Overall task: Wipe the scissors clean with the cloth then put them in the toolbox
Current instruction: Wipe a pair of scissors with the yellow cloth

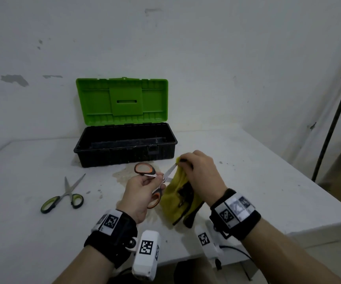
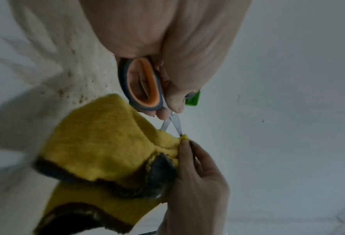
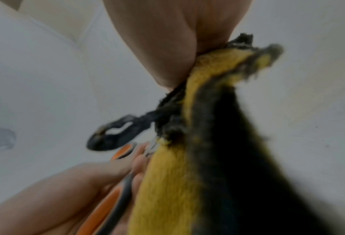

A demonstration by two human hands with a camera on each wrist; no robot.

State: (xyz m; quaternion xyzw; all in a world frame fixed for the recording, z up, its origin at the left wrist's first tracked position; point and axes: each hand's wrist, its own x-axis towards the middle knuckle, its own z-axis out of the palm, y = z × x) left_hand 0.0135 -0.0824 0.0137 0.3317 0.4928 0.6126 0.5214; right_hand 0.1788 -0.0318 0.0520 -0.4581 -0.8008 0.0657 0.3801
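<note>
My left hand (image 1: 143, 188) grips orange-handled scissors (image 1: 145, 168) near the pivot, blades spread apart and pointing right. My right hand (image 1: 198, 171) pinches a yellow cloth (image 1: 175, 193) with dark edging around the tip of one blade; the rest of the cloth hangs down to the table. In the left wrist view the orange scissors (image 2: 145, 84) sit under my thumb, and the blades meet the yellow cloth (image 2: 107, 139) at my right hand's fingers (image 2: 187, 152). The right wrist view is blurred; yellow cloth (image 3: 179, 174) fills it. The toolbox (image 1: 124, 147), black with a green lid, stands open behind.
A second pair of scissors (image 1: 63, 196) with green-and-black handles lies on the white table (image 1: 32, 171) to the left. A stain marks the table in front of the toolbox. A dark pole (image 1: 335, 119) leans at the right wall. The table's right edge falls off nearby.
</note>
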